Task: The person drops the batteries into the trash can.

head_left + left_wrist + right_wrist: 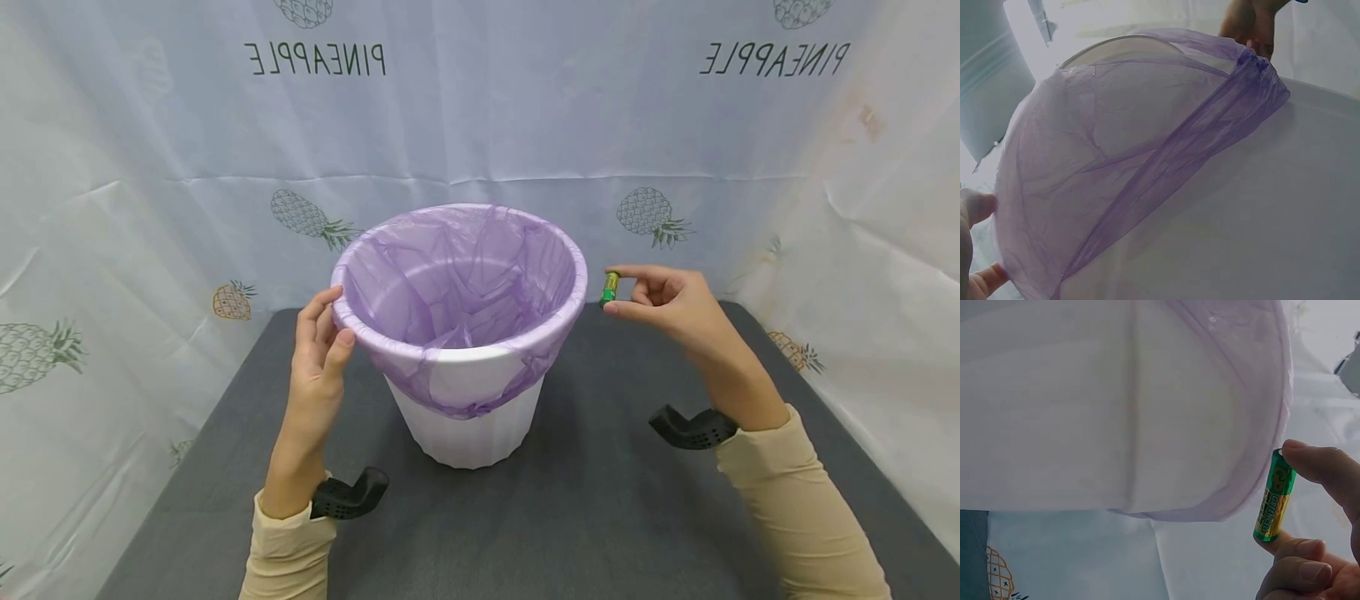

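A white trash bin [467, 433] stands upright on the dark table. A thin purple bag [480, 304] lines it and folds down over the rim. At the bin's left side my left hand [318, 358] rests its fingertips and thumb on the bag-covered rim, fingers loosely bent. To the right of the bin my right hand [667, 304] pinches a small green and gold battery [611, 288] end to end between thumb and index finger. The battery [1274, 497] is held in the air, apart from the rim, at about rim height.
A dark table [480, 542] carries the bin. White curtains [480, 108] printed with pineapples hang behind and along both sides. A black wrist camera mount [348, 496] sits on the left wrist, another mount [693, 429] on the right.
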Demonstrator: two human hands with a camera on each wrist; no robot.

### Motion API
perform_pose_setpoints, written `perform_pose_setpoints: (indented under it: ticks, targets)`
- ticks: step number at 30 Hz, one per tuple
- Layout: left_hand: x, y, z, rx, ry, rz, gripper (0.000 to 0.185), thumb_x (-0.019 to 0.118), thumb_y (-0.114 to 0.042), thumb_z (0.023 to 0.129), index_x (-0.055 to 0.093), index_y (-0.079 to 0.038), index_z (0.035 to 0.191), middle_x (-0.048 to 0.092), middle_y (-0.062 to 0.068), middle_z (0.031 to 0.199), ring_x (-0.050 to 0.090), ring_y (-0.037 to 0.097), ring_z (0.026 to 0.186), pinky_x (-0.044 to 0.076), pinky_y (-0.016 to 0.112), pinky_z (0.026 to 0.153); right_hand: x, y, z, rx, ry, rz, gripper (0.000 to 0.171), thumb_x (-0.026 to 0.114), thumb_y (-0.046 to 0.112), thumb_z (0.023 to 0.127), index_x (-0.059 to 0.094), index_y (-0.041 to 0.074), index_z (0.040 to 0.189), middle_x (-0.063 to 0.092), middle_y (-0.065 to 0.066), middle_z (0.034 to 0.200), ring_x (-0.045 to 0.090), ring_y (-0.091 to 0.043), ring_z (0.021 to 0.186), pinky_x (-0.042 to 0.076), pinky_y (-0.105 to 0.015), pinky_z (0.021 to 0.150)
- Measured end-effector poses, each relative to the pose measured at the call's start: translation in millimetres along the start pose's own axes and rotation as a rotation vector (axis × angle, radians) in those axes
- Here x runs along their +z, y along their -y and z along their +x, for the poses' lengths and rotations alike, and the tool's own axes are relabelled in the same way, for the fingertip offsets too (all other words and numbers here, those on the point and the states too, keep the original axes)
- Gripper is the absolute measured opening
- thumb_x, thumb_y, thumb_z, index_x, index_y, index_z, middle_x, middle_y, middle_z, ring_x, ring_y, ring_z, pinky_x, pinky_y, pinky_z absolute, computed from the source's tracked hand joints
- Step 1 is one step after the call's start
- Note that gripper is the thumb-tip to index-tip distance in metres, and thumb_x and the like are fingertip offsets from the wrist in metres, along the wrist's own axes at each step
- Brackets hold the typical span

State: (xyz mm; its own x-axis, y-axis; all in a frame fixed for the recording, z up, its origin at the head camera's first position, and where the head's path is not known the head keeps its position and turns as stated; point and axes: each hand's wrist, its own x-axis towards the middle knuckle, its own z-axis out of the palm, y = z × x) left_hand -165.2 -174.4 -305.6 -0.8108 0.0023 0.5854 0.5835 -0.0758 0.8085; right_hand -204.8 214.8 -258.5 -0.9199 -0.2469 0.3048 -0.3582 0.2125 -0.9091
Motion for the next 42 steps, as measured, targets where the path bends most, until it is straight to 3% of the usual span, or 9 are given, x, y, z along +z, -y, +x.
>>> perform_pose_setpoints:
  ticks: [14, 24, 31, 37, 42]
  targets:
    - [-1.8, 3.5, 0.3, 0.049, 0.053, -0.016, 0.043, 0.042, -0.008, 0.099, 0.032, -0.014, 0.141, 0.044, 0.003, 0.141, 0.046, 0.012, 0.118, 0.036, 0.016, 0.102, 0.9, 13.8, 5.9, -0.035, 0.001, 0.024, 0.035, 0.07, 0.001, 0.084, 0.069, 0.019, 0.114, 0.046, 0.01, 0.061, 0.036, -0.008, 0.056, 0.028, -0.03, 0.055]
    - [-0.2, 2.3, -0.5, -0.001, -0.005, 0.005, 0.044, 0.044, -0.01, 0.098, 0.034, -0.018, 0.14, 0.045, 0.006, 0.142, 0.048, 0.013, 0.118, 0.037, 0.018, 0.102, 8.3, 26.2, 11.1, -0.061, 0.012, 0.024, 0.035, 0.069, 0.001, 0.084, 0.069, 0.018, 0.114, 0.048, 0.01, 0.062, 0.037, -0.008, 0.057, 0.031, -0.028, 0.057]
    - [0.1, 1.1, 0.3, 0.003, 0.0, 0.001, 0.043, 0.046, -0.013, 0.099, 0.034, -0.018, 0.14, 0.046, 0.006, 0.14, 0.048, 0.013, 0.116, 0.038, 0.018, 0.101, 22.3, 26.4, 18.9, -0.059, 0.016, 0.038, 0.037, 0.07, 0.003, 0.084, 0.066, 0.007, 0.121, 0.049, 0.01, 0.061, 0.034, -0.008, 0.055, 0.028, -0.028, 0.052]
    - [-2.0, 6.4, 0.8, 0.033, 0.02, -0.007, 0.042, 0.045, -0.013, 0.099, 0.035, -0.018, 0.14, 0.046, 0.004, 0.139, 0.048, 0.012, 0.116, 0.038, 0.017, 0.101, 31.8, 25.9, 23.3, -0.054, 0.023, 0.06, 0.035, 0.07, 0.001, 0.083, 0.069, 0.015, 0.115, 0.049, 0.01, 0.062, 0.034, -0.007, 0.055, 0.027, -0.027, 0.05]
    - [-1.4, 4.1, 0.4, 0.013, 0.011, 0.002, 0.043, 0.045, -0.012, 0.099, 0.034, -0.019, 0.14, 0.045, 0.006, 0.139, 0.048, 0.013, 0.117, 0.038, 0.018, 0.101, 35.3, 24.6, 24.4, -0.05, 0.023, 0.068, 0.034, 0.069, 0.0, 0.083, 0.069, 0.016, 0.114, 0.048, 0.01, 0.062, 0.033, -0.007, 0.055, 0.026, -0.027, 0.05]
